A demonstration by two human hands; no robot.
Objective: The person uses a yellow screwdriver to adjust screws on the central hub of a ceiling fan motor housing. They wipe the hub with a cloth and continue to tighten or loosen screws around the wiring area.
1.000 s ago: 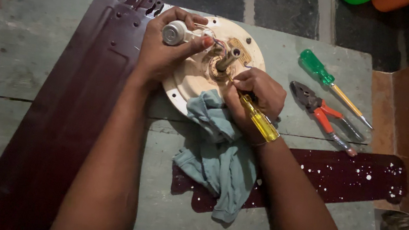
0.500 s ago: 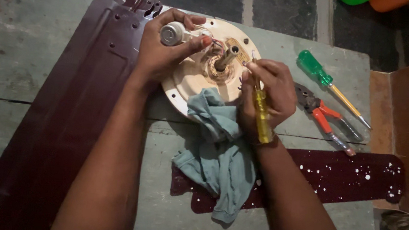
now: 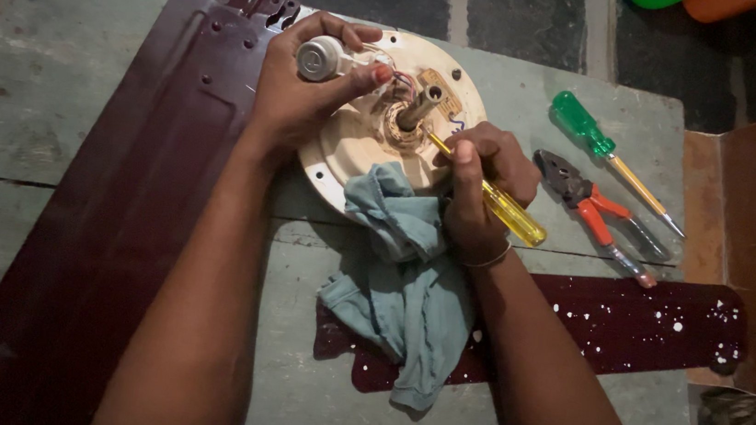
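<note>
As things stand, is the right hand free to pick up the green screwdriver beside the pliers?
Probably not at once: the right hand grips a yellow screwdriver. The green screwdriver lies uncovered close by, nothing between.

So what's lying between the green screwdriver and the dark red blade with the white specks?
In the head view, red-handled pliers lie between the green screwdriver and the speckled blade, with a slim tool beside them.

Green table (image 3: 68, 72): fan blades (image 3: 107, 242), pliers (image 3: 595, 210), screwdriver (image 3: 610, 156)
</note>
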